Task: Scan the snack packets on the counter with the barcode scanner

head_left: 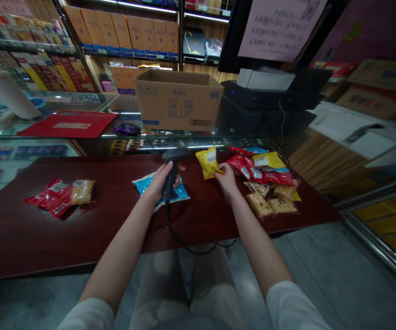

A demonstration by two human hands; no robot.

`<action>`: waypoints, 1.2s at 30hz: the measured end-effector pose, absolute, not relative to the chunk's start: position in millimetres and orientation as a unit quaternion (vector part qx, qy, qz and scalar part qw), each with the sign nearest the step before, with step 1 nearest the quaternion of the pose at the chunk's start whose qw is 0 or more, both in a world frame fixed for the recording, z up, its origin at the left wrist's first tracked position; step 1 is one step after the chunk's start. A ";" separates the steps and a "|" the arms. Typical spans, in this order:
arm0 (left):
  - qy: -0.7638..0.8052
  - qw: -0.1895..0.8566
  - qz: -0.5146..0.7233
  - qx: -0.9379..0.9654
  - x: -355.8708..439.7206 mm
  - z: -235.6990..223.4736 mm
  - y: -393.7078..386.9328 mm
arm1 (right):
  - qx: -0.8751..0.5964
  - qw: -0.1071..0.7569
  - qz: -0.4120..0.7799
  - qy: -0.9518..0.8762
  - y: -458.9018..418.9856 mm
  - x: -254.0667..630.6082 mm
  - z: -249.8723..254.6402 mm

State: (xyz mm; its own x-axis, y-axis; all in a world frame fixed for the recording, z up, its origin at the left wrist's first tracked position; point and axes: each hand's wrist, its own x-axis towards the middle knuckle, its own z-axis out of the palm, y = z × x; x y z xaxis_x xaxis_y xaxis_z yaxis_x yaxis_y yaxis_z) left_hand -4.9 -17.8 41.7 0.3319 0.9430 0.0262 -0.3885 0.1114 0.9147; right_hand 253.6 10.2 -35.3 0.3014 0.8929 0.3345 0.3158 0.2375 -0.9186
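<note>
My left hand [161,180] is wrapped round the grip of a black barcode scanner [171,179], whose head points toward the right. Under it a blue snack packet [180,192] lies on the dark red table. My right hand [225,178] pinches a lower corner of a yellow snack packet [207,162], and a white label on the packet faces up. Just right of that hand is a pile of red snack packets [242,165], with another yellow packet [269,159] on it. Clear-wrapped pastry pieces [259,204] lie at the pile's near side.
On the table's left lie red packets [53,195] and a clear-wrapped pastry [82,191]. Behind, a glass counter holds a cardboard box [180,103], a mouse [127,129] and a red mat [70,124]. The scanner's cable [184,245] hangs over the table's front edge.
</note>
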 end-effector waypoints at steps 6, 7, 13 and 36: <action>0.279 0.714 0.442 0.466 2.1 37.2 -22.2 | -0.538 0.649 0.172 -0.510 -16.3 292.6 -35.9; 0.275 0.720 0.429 0.471 3.7 36.1 -23.3 | -0.538 0.647 0.170 -0.513 -18.4 292.3 -35.9; 0.263 0.734 0.363 0.511 11.1 30.4 -30.7 | -0.549 0.610 0.182 -0.541 -22.1 274.3 -32.3; 0.454 0.661 0.386 0.457 -80.4 44.8 -11.4 | -0.698 0.503 -0.143 -0.489 -33.7 368.1 43.6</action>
